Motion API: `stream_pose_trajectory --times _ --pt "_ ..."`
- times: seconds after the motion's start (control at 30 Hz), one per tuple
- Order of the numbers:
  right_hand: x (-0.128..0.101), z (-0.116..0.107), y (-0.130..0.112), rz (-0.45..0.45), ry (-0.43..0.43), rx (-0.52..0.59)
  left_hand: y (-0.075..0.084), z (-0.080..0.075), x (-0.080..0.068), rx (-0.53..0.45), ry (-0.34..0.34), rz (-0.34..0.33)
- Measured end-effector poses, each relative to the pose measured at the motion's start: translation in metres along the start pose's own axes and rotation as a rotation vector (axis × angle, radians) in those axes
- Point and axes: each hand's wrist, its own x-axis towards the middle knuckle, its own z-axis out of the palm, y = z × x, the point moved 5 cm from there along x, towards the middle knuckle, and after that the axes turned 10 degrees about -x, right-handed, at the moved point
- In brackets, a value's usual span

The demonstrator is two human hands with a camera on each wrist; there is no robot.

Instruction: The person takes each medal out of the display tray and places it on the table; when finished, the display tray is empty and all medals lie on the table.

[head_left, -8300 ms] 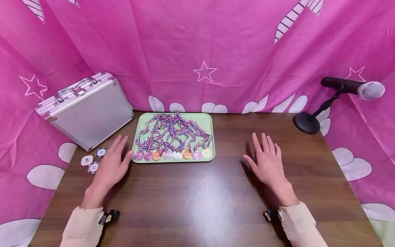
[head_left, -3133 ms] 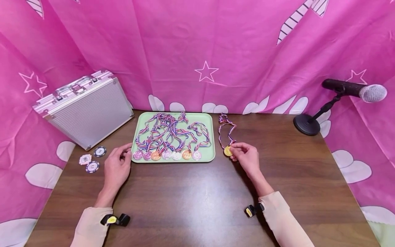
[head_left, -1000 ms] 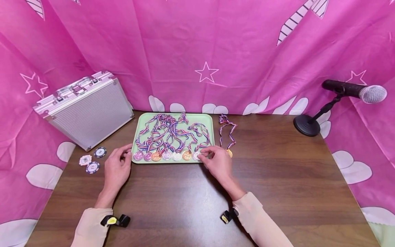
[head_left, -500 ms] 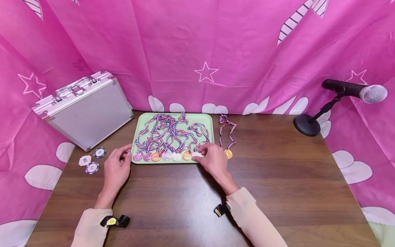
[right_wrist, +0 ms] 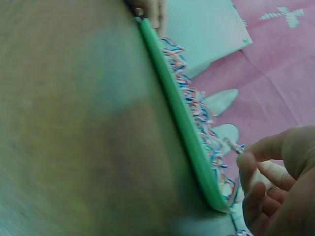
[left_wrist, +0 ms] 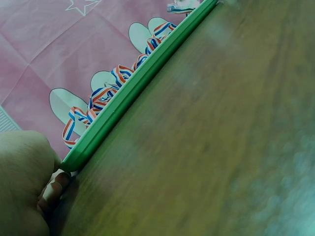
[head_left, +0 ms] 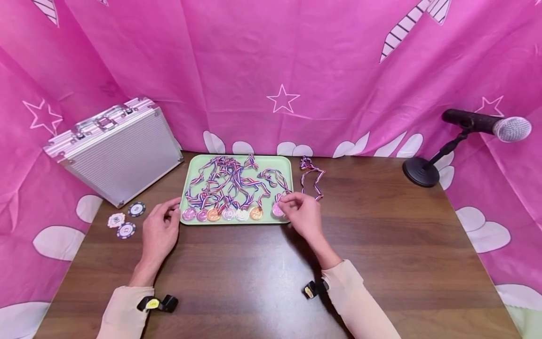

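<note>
— Pinching that pink medal (head_left: 277, 210) for a reason?

— Yes. My right hand (head_left: 302, 216) has its fingertips (right_wrist: 250, 164) closed on the medal at the near right corner of the green tray (head_left: 290, 165), because it is the end one in the row and easiest to get at without stirring the tangled ribbons (head_left: 230, 179) behind it.

— And your other hand?

— My left hand (head_left: 160, 229) has its fingers curled against the tray's near left corner (left_wrist: 69, 163), touching the rim. I judge that keeps the tray from sliding while I pull at the ribbon.

— What is that loop beside the tray?

— A striped ribbon (head_left: 311, 176) lying on the wooden table (head_left: 381, 245), just right of the tray; my hand hides whatever hangs at its end.

— Anything else nearby?

— The poker chips (head_left: 124, 219) and the silver case (head_left: 114, 146) sit off to my left, the microphone (head_left: 487, 123) well to my right.
</note>
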Motion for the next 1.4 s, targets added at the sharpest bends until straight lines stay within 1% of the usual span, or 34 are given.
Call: stream_pose_trajectory --times 0.07,0.17,0.3,0.37,0.47,0.7,0.87,0.97,1.1,1.2,1.3,1.4 --pt "0.003 -0.007 -0.001 0.018 -0.003 0.098 -0.001 0.0 0.0 0.001 0.0 -0.002" --pt "0.006 -0.017 -0.004 0.051 -0.006 0.215 -0.001 -0.001 0.0 -0.001 0.002 -0.001" --pt "0.01 -0.032 -0.014 0.092 -0.01 0.336 -0.001 -0.001 0.0 0.001 0.001 0.002" --pt "0.011 -0.039 -0.023 0.09 -0.008 0.388 -0.001 -0.001 0.0 0.002 0.002 0.001" --pt "0.013 -0.051 -0.037 0.054 -0.002 0.426 0.0 -0.001 0.0 -0.002 0.006 0.004" --pt "0.015 -0.083 -0.068 -0.044 0.033 0.441 -0.001 -0.001 0.0 0.0 0.007 0.008" --pt "0.014 -0.113 -0.09 -0.131 0.108 0.493 -0.001 0.0 0.0 0.006 0.0 -0.002" --pt "0.015 -0.133 -0.101 -0.182 0.169 0.55 0.0 0.0 0.0 0.005 -0.002 -0.004" --pt "0.022 -0.157 -0.107 -0.218 0.258 0.627 0.0 -0.001 0.0 0.005 -0.004 -0.004" --pt "0.035 -0.172 -0.106 -0.214 0.315 0.635 0.0 -0.001 0.0 0.007 -0.009 -0.005" --pt "0.051 -0.181 -0.102 -0.201 0.351 0.633 0.0 -0.001 0.0 0.006 -0.009 -0.003" --pt "0.065 -0.184 -0.095 -0.192 0.377 0.675 -0.001 -0.001 -0.001 0.005 -0.004 -0.006"
